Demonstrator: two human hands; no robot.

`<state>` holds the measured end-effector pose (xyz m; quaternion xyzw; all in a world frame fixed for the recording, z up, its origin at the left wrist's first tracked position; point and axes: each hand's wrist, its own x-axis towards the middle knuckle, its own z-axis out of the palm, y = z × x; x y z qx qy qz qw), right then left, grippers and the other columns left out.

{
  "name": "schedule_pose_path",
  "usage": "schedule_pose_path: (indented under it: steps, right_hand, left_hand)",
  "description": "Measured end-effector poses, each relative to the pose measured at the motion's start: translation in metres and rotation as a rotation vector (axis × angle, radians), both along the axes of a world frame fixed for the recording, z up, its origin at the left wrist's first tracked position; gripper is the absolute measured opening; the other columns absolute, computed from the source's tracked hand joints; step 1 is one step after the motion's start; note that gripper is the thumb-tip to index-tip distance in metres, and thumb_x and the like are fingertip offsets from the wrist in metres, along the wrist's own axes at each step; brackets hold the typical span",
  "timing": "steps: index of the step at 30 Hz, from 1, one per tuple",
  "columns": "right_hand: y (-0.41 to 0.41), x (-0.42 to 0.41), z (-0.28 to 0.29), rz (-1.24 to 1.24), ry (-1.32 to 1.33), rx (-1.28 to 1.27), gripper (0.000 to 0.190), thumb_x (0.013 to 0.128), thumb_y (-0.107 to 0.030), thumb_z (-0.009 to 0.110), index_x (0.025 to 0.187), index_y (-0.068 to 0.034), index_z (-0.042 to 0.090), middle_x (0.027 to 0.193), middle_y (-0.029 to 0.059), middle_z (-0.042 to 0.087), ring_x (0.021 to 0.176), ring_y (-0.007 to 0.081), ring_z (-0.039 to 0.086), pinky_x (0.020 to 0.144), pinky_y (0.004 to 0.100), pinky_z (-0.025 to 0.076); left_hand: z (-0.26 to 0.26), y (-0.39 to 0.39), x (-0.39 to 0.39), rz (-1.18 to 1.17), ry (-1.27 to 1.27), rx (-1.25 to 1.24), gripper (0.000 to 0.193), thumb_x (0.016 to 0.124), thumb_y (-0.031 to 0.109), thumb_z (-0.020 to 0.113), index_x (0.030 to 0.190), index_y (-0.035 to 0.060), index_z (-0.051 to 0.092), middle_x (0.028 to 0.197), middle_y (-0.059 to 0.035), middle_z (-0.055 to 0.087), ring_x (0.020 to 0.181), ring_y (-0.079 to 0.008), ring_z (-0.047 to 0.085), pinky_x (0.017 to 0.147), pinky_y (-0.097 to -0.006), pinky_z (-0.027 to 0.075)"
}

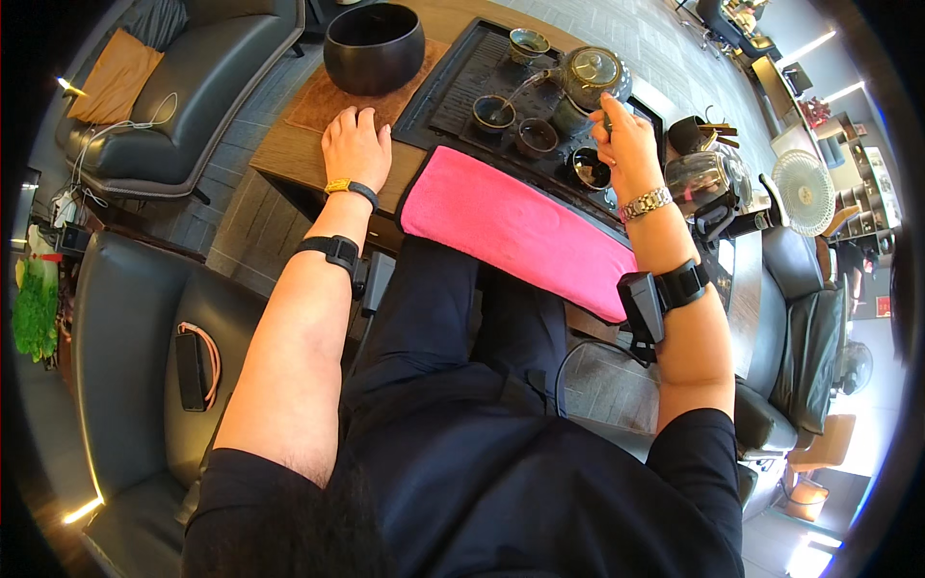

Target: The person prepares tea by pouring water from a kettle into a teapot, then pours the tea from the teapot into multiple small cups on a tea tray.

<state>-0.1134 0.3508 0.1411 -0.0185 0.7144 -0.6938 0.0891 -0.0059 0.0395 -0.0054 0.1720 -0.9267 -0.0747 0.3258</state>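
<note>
My right hand (627,144) grips the handle of a ceramic teapot (591,76) with a lidded top. A thin stream of liquid runs from its spout into a dark teacup (493,114) on the black tea tray (462,58). Close by on the tray sit a brown cup (536,137), a dark glossy cup (590,169) and a greenish cup (530,45). Part of another vessel (571,117) shows below the teapot. My left hand (357,147) rests palm down at the table edge, holding nothing, just below a large black bowl (373,50) on a brown cloth (311,105).
A pink towel (513,227) lies along the table's near edge, over my lap. Right of the tray stand a glass kettle (704,184) and a dark holder (686,135) with wooden tools. Dark armchairs (130,318) flank me, one bearing a black power bank (191,372).
</note>
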Motion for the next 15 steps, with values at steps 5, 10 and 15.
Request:
schedule_pose_path:
  steps: [5,10,15]
  right_hand:
    - [0.007,-0.004,0.024,-0.005,0.084,0.010,0.032,0.095,-0.030,0.062,0.086,0.001,0.061,0.059,0.0020,0.053,0.042,0.0069,0.035,0.040,0.0239,0.023]
    - [0.014,-0.008,0.053,0.004,0.157,0.020,0.033,0.095,-0.031,0.063,0.089,0.001,0.062,0.059,0.0018,0.053,0.042,0.0069,0.035,0.040,0.0239,0.023]
    - [0.013,-0.007,0.075,-0.036,0.219,0.035,0.032,0.094,-0.031,0.064,0.090,0.001,0.063,0.058,0.0009,0.052,0.042,0.0063,0.035,0.040,0.0236,0.023]
  left_hand:
    - [-0.002,-0.001,0.000,0.013,-0.015,-0.017,0.036,0.093,0.030,0.064,0.122,0.0081,0.062,0.129,-0.0160,0.059,0.123,-0.0349,0.053,0.104,-0.0477,0.041]
    - [-0.002,0.000,-0.002,-0.007,0.001,0.011,0.037,0.092,0.030,0.064,0.120,0.0056,0.063,0.127,-0.0181,0.059,0.123,-0.0358,0.053,0.107,-0.0485,0.039]
    - [-0.002,-0.002,-0.001,0.005,-0.010,-0.009,0.037,0.093,0.030,0.064,0.121,0.0054,0.063,0.127,-0.0183,0.059,0.123,-0.0358,0.052,0.107,-0.0485,0.039]
